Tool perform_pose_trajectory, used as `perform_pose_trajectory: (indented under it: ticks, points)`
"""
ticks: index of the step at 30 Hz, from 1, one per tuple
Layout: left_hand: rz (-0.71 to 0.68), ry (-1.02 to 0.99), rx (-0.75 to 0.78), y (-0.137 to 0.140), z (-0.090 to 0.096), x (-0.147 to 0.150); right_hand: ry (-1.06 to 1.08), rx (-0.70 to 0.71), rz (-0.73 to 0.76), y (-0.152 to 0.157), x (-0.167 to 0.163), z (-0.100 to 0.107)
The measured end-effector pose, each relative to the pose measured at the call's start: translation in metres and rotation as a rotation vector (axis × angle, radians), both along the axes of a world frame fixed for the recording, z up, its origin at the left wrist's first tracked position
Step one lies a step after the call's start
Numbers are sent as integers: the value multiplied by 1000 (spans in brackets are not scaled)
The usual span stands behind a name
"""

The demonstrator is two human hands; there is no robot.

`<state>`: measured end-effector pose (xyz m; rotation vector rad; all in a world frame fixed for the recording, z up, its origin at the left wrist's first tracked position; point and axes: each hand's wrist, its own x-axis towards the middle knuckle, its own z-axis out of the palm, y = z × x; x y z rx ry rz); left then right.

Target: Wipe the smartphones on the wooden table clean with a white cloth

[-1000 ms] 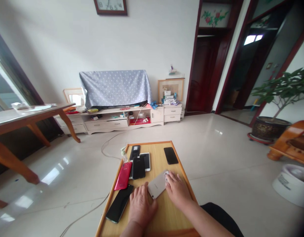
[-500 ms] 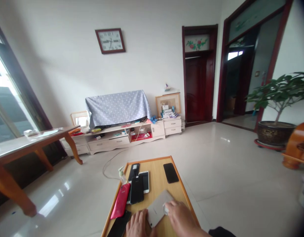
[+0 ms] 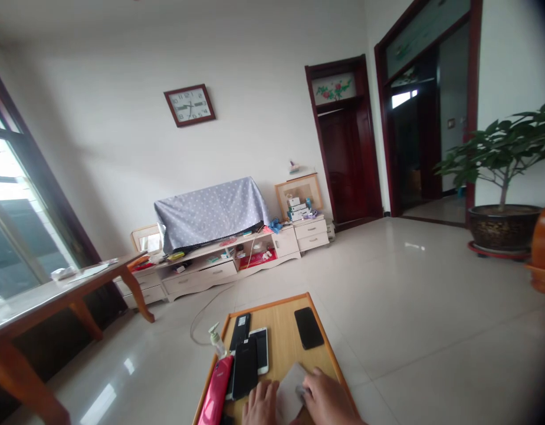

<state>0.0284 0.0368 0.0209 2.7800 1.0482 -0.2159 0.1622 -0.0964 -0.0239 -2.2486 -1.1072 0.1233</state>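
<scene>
- Pinching a small whitish wad (image 3: 300, 390) in bunched fingers, your right hand (image 3: 328, 398) sits at the right side of the thin, pale rectangular phone (image 3: 289, 398).
- Your left hand (image 3: 262, 404) has its fingertips at that phone's left edge; I cannot tell whether they grip, since the view cuts the hand off below.
- The pale phone lies between your hands, turned at a slant, at six o'clock on the small yellow-wood table (image 3: 281, 316) with an orange-brown rim.
- Around it, twelve pointing away from you: a glossy pinkish-red phone (image 3: 216, 389) at nine; a flat black phone (image 3: 245, 372) at ten, overlapping a white-framed phone (image 3: 263, 348); a dark phone with a small pale label (image 3: 240, 332) at eleven; a lone black phone (image 3: 308, 329) at one.
- A clear pump bottle with a pale green top (image 3: 218, 343) stands near your left rim.
- Glossy pale floor tiles (image 3: 343, 295) surround you, a thin cable (image 3: 195, 317) curving over them at eleven.
- Ahead at eleven, you face a low white cabinet (image 3: 200, 281) under a grey-blue dotted cloth (image 3: 214, 206), a brown-framed wall clock (image 3: 190, 105) high above.
- You have a dark red wooden door (image 3: 347, 159) at one, a leafy green potted plant (image 3: 505, 230) at two, and a long brown table (image 3: 55, 303) at ten, beside a tall window (image 3: 16, 206).
</scene>
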Motion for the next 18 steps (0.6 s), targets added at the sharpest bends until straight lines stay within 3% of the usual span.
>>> perform_pose_trajectory:
  ticks: [5, 10, 18]
  points:
    - [-65, 35, -82, 4, -10, 22, 28, 10, -2, -1, 5, -3]
    - [-157, 22, -49, 19, -19, 25, 69, 21, -23, 2, 9, -4]
    - [-146, 23, -40, 4, 6, 28, 76, 70, -93, 6, 12, -9]
